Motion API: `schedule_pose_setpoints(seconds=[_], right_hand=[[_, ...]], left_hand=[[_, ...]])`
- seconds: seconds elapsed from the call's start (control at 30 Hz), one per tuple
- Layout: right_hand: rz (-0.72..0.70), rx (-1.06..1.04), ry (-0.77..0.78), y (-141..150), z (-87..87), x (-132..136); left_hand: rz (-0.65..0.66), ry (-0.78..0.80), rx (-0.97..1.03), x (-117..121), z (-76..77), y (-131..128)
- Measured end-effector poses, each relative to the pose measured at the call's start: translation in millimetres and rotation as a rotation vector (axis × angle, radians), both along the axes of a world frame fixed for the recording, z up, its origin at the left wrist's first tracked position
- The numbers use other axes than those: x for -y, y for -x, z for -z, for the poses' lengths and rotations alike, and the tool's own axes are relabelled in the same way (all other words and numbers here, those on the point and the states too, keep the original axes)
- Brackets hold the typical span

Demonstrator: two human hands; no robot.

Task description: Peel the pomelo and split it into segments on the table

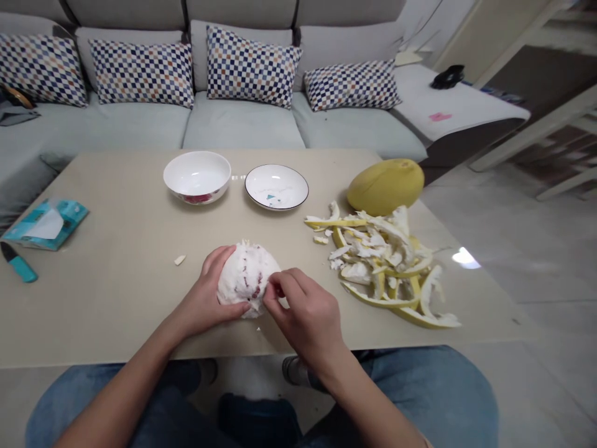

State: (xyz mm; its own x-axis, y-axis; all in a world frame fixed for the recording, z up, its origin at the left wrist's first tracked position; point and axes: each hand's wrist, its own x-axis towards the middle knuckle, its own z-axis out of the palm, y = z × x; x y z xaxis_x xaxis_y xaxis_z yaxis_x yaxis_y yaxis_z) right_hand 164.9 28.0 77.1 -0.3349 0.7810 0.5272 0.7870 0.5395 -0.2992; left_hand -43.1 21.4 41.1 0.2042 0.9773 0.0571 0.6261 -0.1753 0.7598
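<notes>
At 6 o'clock, below the near edge of the tabletop [116, 305], two legs in blue jeans [443, 392] flank a dark object [256, 420] whose form cannot be made out. Clock positions are read from the peeled fruit [254, 267], with 12 o'clock toward the sofa [240, 127].

The fruit rests near the edge, white pith outward, with reddish breaks in its surface. The left hand [209, 295] grips it from 8 o'clock: fingers wrapped around the side, thumb along the near face. The right hand [310, 308] is at 4 o'clock: fingers curled, thumb and forefinger pinching the fruit's surface at its 3 o'clock side.

The tabletop is beige and smooth. A pale scrap [180, 260] lies near the left hand, at 9 to 10 o'clock. Farther out are a teal-and-black tool [21, 264] at 9 o'clock and, just beside it, a teal tissue pack [68, 218]. A rind heap [389, 267], yellow and white, occupies 3 o'clock; a whole yellow fruit [385, 186] sits behind it at 2 o'clock. A white bowl [196, 174] stands at 11 o'clock; a dark-rimmed plate [296, 180] with small bits in it stands just past 12.

Beyond, the grey sofa carries four checked cushions [252, 68]. A white-topped side table [480, 106] at 2 o'clock supports a black object [448, 76]. Pale glossy floor [508, 249] extends at 3 o'clock.
</notes>
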Motion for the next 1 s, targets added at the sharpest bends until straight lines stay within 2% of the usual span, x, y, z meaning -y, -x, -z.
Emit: schedule_pose_setpoints(seconds=[0.1,0.2,0.3,0.4,0.53,0.67,0.83,0.9,1.0], right_hand=[[0.02,-0.12,0.013,-10,-1.2,-9],[0.055,-0.216,0.031,-35,-3.2,-22],[0.133,-0.19,-0.001,-70,-0.8,-35],[0.247,-0.132,-0.01,-103,9.0,-44],[0.284,-0.091,-0.014,-122,25.2,-46],[0.216,-0.111,-0.058,-99,30.6,-32],[0.058,-0.164,0.229,-42,27.8,3],[0.068,-0.146,0.269,-23,28.3,11],[0.16,-0.082,0.21,-6,30.1,14]], left_hand=[[-0.017,0.0,0.004,0,0.2,0],[-0.049,0.027,0.023,-1,0.4,0],[-0.096,0.062,0.069,-2,1.6,-2],[-0.178,0.064,0.111,-2,4.0,-5],[-0.214,0.049,0.115,0,7.8,-6],[-0.222,0.039,0.047,0,12.3,-2],[-0.227,0.031,0.006,-1,16.2,-1],[-0.247,0.008,0.009,0,15.6,-3],[-0.3,-0.048,0.075,0,13.2,-8]])
